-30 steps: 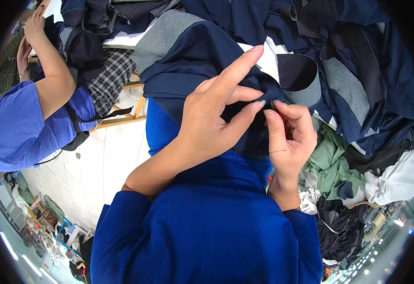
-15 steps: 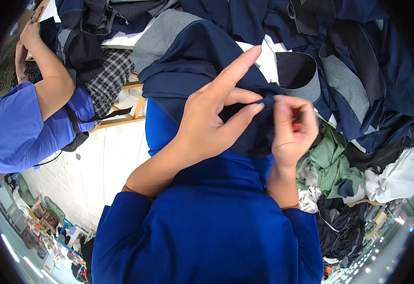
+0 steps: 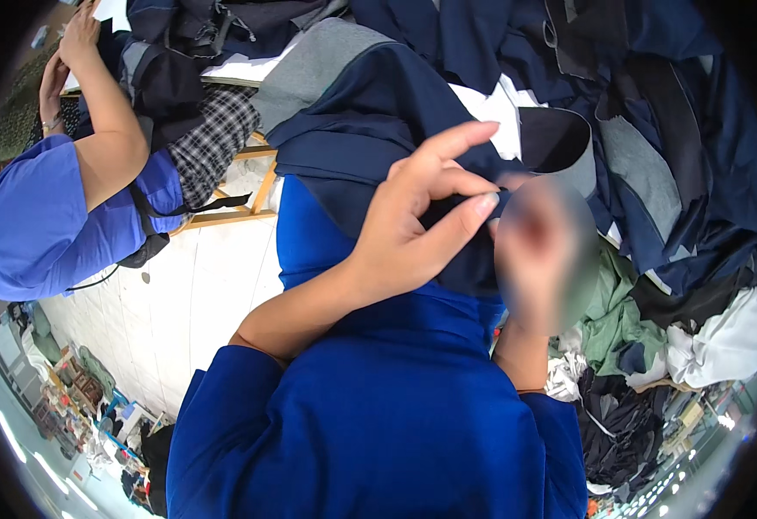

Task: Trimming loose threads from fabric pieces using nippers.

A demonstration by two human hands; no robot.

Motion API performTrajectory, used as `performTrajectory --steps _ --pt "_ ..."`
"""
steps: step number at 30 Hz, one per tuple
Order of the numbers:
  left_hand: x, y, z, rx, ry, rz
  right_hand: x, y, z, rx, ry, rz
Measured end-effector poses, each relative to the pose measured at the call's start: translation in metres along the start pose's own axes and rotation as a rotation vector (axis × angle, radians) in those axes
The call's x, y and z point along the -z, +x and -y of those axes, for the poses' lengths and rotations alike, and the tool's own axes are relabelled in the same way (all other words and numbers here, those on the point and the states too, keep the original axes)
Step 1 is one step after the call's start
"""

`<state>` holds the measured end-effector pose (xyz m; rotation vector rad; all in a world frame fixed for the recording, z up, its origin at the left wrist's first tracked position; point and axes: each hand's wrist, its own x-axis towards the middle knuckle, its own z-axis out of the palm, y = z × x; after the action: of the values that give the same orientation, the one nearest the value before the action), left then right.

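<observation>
Navy fabric point(image 3: 357, 117) with a grey lining band point(image 3: 322, 56) hangs from the table's edge over my lap. My left hand point(image 3: 426, 212) pinches an edge of this fabric between thumb and a finger, with the index finger stretched out above. Close by on the right is my right hand point(image 3: 538, 251), at the same stretch of fabric. A blur covers its fingers; a dark reddish patch shows in the palm, and what it is cannot be made out.
Navy and grey cloth pieces point(image 3: 638, 164) are heaped across the table. Green cloth point(image 3: 616, 311), white cloth point(image 3: 724, 346) and black scraps point(image 3: 621, 424) lie low on the right. At left a co-worker in a blue-violet top point(image 3: 41, 216) leans over the table beside a wooden frame point(image 3: 262, 186).
My left index finger has bent down closer to the fabric. Both hands stay at the same spot on it. The whole view has shifted slightly, and the right hand has become blurred.
</observation>
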<state>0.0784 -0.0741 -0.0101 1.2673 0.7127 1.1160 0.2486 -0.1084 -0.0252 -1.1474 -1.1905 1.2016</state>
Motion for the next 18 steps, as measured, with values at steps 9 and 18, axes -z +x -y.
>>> performTrajectory --steps 9,18 --pt "0.086 -0.020 0.023 0.147 0.154 -0.549 0.169 -0.010 0.032 0.500 0.214 -1.354" --pt "0.237 -0.130 0.206 1.013 -0.440 -0.785 0.163 -0.030 0.012 0.272 0.347 -0.672"
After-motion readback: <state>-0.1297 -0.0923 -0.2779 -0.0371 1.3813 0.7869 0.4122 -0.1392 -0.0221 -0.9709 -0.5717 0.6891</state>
